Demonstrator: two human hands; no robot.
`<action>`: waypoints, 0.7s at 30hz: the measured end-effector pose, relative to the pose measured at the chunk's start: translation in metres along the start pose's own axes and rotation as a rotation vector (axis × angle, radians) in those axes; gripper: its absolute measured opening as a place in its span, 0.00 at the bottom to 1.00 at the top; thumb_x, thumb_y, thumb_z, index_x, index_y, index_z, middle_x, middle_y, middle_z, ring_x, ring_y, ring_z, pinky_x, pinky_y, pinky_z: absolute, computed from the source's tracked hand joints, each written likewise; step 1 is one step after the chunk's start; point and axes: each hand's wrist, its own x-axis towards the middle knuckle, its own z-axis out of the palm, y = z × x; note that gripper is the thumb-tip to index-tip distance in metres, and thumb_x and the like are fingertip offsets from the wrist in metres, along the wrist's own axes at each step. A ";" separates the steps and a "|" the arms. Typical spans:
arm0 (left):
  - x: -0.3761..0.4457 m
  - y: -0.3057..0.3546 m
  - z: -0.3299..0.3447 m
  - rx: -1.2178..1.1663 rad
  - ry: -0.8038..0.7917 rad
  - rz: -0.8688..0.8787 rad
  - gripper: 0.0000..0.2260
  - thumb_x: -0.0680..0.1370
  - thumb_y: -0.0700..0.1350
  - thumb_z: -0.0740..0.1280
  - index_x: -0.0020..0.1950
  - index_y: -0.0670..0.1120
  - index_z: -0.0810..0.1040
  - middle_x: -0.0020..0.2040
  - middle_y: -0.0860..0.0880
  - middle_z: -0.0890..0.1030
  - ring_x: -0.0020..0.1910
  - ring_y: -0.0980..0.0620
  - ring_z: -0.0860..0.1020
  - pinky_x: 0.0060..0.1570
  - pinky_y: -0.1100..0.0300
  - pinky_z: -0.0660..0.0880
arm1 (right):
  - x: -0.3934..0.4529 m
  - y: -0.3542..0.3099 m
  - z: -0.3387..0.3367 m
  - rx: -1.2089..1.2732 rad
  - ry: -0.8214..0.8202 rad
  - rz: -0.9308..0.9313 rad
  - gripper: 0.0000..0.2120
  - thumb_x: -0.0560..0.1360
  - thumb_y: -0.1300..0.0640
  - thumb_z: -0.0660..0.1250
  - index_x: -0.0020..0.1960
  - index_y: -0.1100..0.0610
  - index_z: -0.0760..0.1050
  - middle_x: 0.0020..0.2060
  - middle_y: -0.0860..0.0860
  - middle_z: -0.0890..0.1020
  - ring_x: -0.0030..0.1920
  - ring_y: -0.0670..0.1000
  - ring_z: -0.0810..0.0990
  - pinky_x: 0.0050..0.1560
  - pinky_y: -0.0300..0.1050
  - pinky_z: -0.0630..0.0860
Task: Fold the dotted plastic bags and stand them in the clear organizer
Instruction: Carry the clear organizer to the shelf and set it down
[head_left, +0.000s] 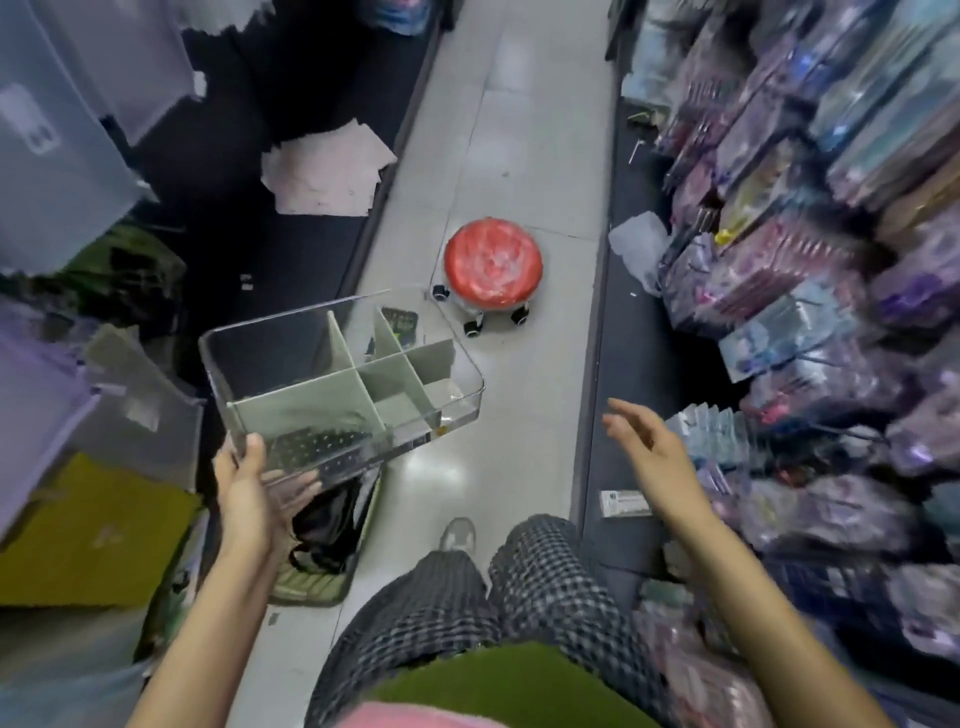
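Note:
My left hand (249, 483) holds the clear organizer (291, 364) by its near left corner, thumb on the front wall and fingers under the base, lifted above the aisle floor. The organizer has several compartments split by frosted dividers. A dark dotted plastic bag (317, 441) lies in its near compartment. My right hand (649, 452) hovers open in the air to the right, fingers spread, holding nothing. Below the organizer, black bags (327, 525) sit in a green tray (311, 587) on the floor.
A red round stool on wheels (492, 270) stands in the aisle ahead. Shelves of packaged goods (805, 260) line the right side. Clear bins (57, 156), a yellow box (88, 535) and loose paper sheets (322, 166) fill the left.

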 end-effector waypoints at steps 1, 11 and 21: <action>0.015 0.008 0.018 -0.002 -0.004 -0.008 0.15 0.82 0.50 0.56 0.68 0.49 0.62 0.64 0.40 0.71 0.27 0.51 0.81 0.32 0.56 0.80 | 0.022 -0.005 -0.005 -0.006 0.002 0.002 0.10 0.79 0.53 0.62 0.59 0.48 0.73 0.57 0.52 0.80 0.59 0.50 0.77 0.57 0.37 0.69; 0.161 0.056 0.175 -0.072 0.143 -0.019 0.19 0.82 0.50 0.57 0.72 0.48 0.60 0.58 0.38 0.74 0.28 0.51 0.81 0.31 0.58 0.81 | 0.292 -0.076 -0.039 -0.064 -0.125 -0.008 0.09 0.79 0.56 0.61 0.58 0.51 0.73 0.55 0.52 0.80 0.56 0.48 0.77 0.56 0.39 0.69; 0.247 0.108 0.270 -0.235 0.475 -0.092 0.21 0.80 0.55 0.59 0.72 0.52 0.60 0.60 0.38 0.76 0.37 0.44 0.81 0.44 0.48 0.79 | 0.555 -0.233 0.015 -0.329 -0.493 -0.232 0.11 0.79 0.57 0.62 0.61 0.53 0.74 0.55 0.54 0.80 0.56 0.51 0.77 0.59 0.42 0.70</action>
